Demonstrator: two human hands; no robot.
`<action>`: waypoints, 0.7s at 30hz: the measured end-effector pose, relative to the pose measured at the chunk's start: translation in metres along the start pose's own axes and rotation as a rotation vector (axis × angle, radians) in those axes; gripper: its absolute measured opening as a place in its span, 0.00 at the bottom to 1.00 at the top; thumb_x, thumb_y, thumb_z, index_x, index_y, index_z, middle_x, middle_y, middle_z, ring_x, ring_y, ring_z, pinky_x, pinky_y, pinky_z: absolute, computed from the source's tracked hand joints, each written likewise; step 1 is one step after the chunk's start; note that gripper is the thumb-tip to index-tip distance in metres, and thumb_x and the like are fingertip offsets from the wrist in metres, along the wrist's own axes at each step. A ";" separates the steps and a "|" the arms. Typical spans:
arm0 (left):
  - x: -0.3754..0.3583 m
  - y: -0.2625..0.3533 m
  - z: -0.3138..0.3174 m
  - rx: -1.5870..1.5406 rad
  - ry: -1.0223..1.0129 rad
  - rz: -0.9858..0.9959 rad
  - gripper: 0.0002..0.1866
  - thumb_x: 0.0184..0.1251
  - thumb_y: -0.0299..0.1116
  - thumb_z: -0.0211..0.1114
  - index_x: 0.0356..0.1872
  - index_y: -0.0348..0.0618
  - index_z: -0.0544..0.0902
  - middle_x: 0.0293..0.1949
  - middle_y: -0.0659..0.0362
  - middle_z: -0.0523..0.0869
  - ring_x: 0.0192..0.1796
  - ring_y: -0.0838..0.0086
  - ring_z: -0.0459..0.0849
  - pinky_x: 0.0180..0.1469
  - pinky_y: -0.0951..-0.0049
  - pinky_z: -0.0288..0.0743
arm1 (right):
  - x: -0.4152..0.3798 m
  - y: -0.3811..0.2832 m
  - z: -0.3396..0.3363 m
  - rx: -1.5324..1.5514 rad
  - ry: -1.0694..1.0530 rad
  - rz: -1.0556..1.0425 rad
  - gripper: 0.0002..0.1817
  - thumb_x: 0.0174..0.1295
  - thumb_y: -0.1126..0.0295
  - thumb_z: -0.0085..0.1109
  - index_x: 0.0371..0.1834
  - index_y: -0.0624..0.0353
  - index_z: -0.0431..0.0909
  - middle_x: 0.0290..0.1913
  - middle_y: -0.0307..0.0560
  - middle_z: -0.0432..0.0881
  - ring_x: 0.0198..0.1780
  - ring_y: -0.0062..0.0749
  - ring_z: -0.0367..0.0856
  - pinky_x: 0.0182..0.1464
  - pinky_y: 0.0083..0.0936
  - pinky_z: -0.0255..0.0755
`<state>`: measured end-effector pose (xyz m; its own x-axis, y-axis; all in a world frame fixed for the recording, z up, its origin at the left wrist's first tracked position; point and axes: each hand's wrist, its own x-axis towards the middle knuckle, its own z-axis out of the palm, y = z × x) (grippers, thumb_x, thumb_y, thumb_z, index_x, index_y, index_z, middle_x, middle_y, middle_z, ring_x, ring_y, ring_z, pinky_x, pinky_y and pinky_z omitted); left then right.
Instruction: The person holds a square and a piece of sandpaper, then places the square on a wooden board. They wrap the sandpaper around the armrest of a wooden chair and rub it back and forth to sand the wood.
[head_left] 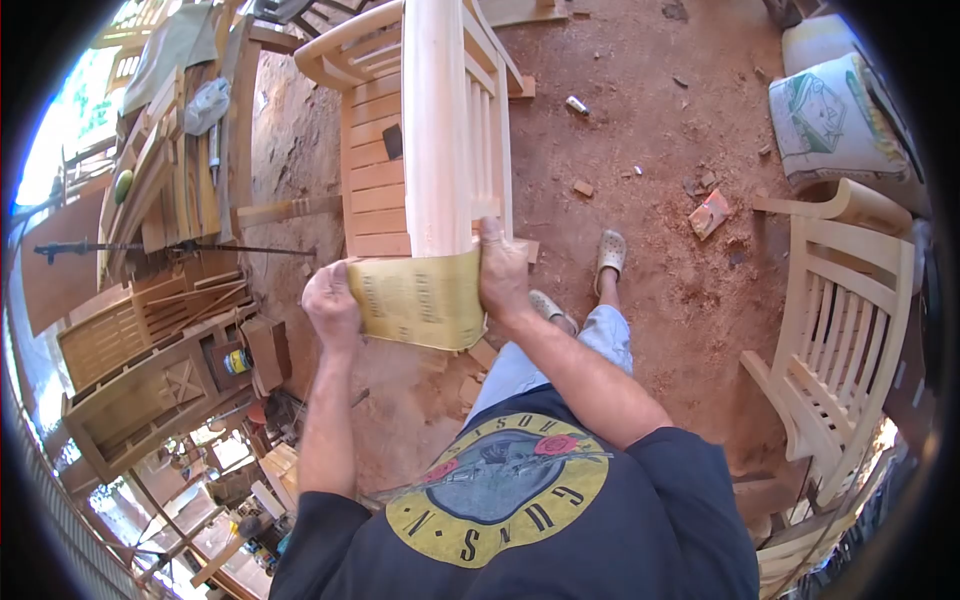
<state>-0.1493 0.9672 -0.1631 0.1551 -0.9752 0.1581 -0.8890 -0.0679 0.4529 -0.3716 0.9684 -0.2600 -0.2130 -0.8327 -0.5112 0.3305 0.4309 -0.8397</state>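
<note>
A yellow strip of sandpaper [415, 300], printed side outward, wraps around the near end of a pale wooden armrest [435, 130] on a slatted bench [375, 205]. My left hand [332, 305] is closed on the strip's left end, with the fingers curled in. At the other end, my right hand [503, 270] grips the strip against the armrest's right side, its thumb pointing up along the wood. The sandpaper hides the tip of the armrest. On the bench's slatted seat lies a small dark flat piece [393, 142].
A slatted wooden chair [835, 330] stands at the right, below a printed sack [835, 120]. An orange packet [710, 214] and wood scraps lie on the reddish dirt floor. Stacked boards [190, 150] and a wooden panel [150, 400] are at the left.
</note>
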 end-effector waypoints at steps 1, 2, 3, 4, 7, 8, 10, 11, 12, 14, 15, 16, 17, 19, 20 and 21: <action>0.004 -0.015 -0.004 0.043 -0.017 0.024 0.17 0.81 0.42 0.57 0.36 0.39 0.82 0.26 0.53 0.82 0.29 0.63 0.79 0.34 0.64 0.73 | -0.007 -0.012 0.007 0.076 0.002 -0.046 0.39 0.75 0.38 0.44 0.34 0.70 0.84 0.25 0.56 0.83 0.31 0.40 0.80 0.40 0.38 0.74; 0.010 -0.020 -0.005 0.080 -0.032 0.055 0.16 0.81 0.41 0.56 0.38 0.39 0.82 0.25 0.49 0.83 0.30 0.57 0.82 0.35 0.61 0.73 | -0.007 -0.019 0.011 0.153 0.010 -0.099 0.39 0.75 0.38 0.44 0.33 0.70 0.84 0.25 0.56 0.83 0.31 0.40 0.80 0.40 0.39 0.74; 0.012 0.002 0.000 0.014 -0.063 0.042 0.16 0.81 0.40 0.56 0.38 0.39 0.83 0.26 0.49 0.84 0.30 0.57 0.82 0.34 0.61 0.73 | 0.006 -0.007 0.003 0.078 0.038 -0.029 0.40 0.75 0.37 0.45 0.33 0.70 0.84 0.25 0.56 0.83 0.32 0.39 0.80 0.41 0.38 0.74; 0.007 0.044 0.006 -0.047 -0.096 0.019 0.15 0.80 0.39 0.57 0.38 0.40 0.84 0.26 0.49 0.84 0.30 0.57 0.82 0.34 0.61 0.73 | 0.025 0.022 -0.012 -0.001 0.062 0.049 0.40 0.74 0.37 0.45 0.33 0.71 0.84 0.25 0.56 0.83 0.32 0.38 0.80 0.41 0.37 0.74; -0.006 0.083 0.026 -0.136 -0.083 0.058 0.17 0.80 0.43 0.57 0.34 0.40 0.80 0.23 0.54 0.80 0.26 0.68 0.76 0.29 0.63 0.70 | 0.046 0.068 -0.030 -0.082 0.123 0.156 0.41 0.74 0.36 0.45 0.32 0.71 0.84 0.25 0.56 0.82 0.33 0.36 0.80 0.41 0.37 0.74; -0.008 0.086 0.028 -0.148 -0.053 0.086 0.19 0.81 0.44 0.57 0.31 0.40 0.77 0.22 0.56 0.78 0.25 0.74 0.73 0.27 0.65 0.69 | 0.048 0.072 -0.032 -0.085 0.136 0.167 0.41 0.74 0.36 0.45 0.32 0.71 0.83 0.25 0.56 0.82 0.33 0.36 0.79 0.41 0.37 0.74; 0.005 0.038 0.019 -0.053 0.063 0.072 0.19 0.80 0.44 0.58 0.31 0.40 0.77 0.21 0.55 0.77 0.23 0.72 0.71 0.28 0.66 0.68 | 0.037 0.036 -0.018 -0.072 0.063 0.145 0.40 0.74 0.37 0.46 0.34 0.71 0.84 0.26 0.57 0.82 0.33 0.37 0.80 0.41 0.37 0.74; 0.007 0.013 0.010 0.001 0.114 0.056 0.19 0.80 0.44 0.58 0.31 0.40 0.77 0.21 0.54 0.76 0.23 0.71 0.70 0.28 0.66 0.68 | 0.022 0.013 -0.009 -0.068 0.023 0.146 0.40 0.74 0.37 0.46 0.36 0.71 0.84 0.26 0.57 0.83 0.32 0.37 0.80 0.41 0.37 0.74; 0.006 -0.001 0.000 0.031 0.073 0.026 0.19 0.80 0.43 0.58 0.31 0.40 0.78 0.21 0.54 0.76 0.23 0.71 0.71 0.28 0.66 0.68 | 0.006 -0.008 0.000 0.006 0.016 0.073 0.40 0.73 0.36 0.46 0.36 0.71 0.84 0.26 0.57 0.83 0.32 0.38 0.79 0.41 0.38 0.74; 0.013 -0.014 -0.008 0.074 0.002 -0.016 0.18 0.81 0.43 0.58 0.32 0.40 0.78 0.21 0.54 0.76 0.24 0.71 0.72 0.29 0.66 0.69 | -0.011 -0.045 0.014 0.157 0.014 -0.097 0.40 0.73 0.36 0.46 0.36 0.70 0.84 0.26 0.58 0.82 0.32 0.39 0.78 0.42 0.40 0.74; 0.015 0.010 -0.003 0.016 -0.008 0.033 0.18 0.81 0.43 0.58 0.31 0.40 0.78 0.21 0.54 0.76 0.24 0.71 0.72 0.29 0.65 0.69 | 0.004 -0.031 0.005 0.056 0.041 -0.011 0.40 0.73 0.36 0.46 0.37 0.70 0.84 0.27 0.57 0.82 0.33 0.39 0.78 0.42 0.39 0.74; 0.012 0.054 0.003 -0.037 -0.017 0.071 0.19 0.81 0.43 0.58 0.31 0.40 0.78 0.21 0.53 0.77 0.25 0.71 0.73 0.29 0.65 0.69 | 0.026 0.002 -0.011 -0.050 0.059 0.081 0.40 0.74 0.36 0.46 0.37 0.70 0.84 0.27 0.57 0.82 0.33 0.38 0.78 0.43 0.38 0.74; 0.005 0.080 0.009 -0.087 -0.028 0.104 0.19 0.80 0.44 0.58 0.31 0.40 0.78 0.22 0.53 0.77 0.25 0.71 0.74 0.28 0.64 0.70 | 0.037 0.030 -0.022 -0.157 0.075 0.178 0.40 0.74 0.36 0.45 0.37 0.70 0.84 0.28 0.56 0.82 0.34 0.38 0.78 0.43 0.38 0.74; -0.004 0.091 0.021 -0.112 -0.064 0.081 0.19 0.80 0.44 0.58 0.30 0.40 0.78 0.22 0.53 0.76 0.25 0.71 0.74 0.28 0.64 0.70 | 0.044 0.060 -0.033 -0.187 0.119 0.173 0.40 0.74 0.37 0.45 0.36 0.71 0.83 0.27 0.57 0.82 0.33 0.37 0.77 0.43 0.38 0.73; -0.004 0.093 0.025 -0.126 -0.075 0.070 0.20 0.81 0.44 0.57 0.30 0.40 0.78 0.21 0.53 0.76 0.25 0.71 0.74 0.28 0.64 0.70 | 0.048 0.063 -0.035 -0.202 0.137 0.164 0.40 0.75 0.37 0.45 0.36 0.71 0.83 0.27 0.57 0.81 0.33 0.37 0.77 0.43 0.39 0.73; 0.002 0.079 0.024 -0.087 -0.028 0.036 0.20 0.81 0.45 0.57 0.30 0.40 0.77 0.21 0.53 0.76 0.25 0.71 0.73 0.28 0.64 0.70 | 0.043 0.040 -0.029 -0.147 0.108 0.130 0.39 0.75 0.38 0.45 0.36 0.72 0.83 0.27 0.57 0.81 0.33 0.38 0.77 0.42 0.38 0.73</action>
<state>-0.2302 0.9550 -0.1483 0.1110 -0.9822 0.1517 -0.8529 -0.0158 0.5219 -0.3945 0.9598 -0.3206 -0.2777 -0.7282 -0.6266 0.2257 0.5845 -0.7794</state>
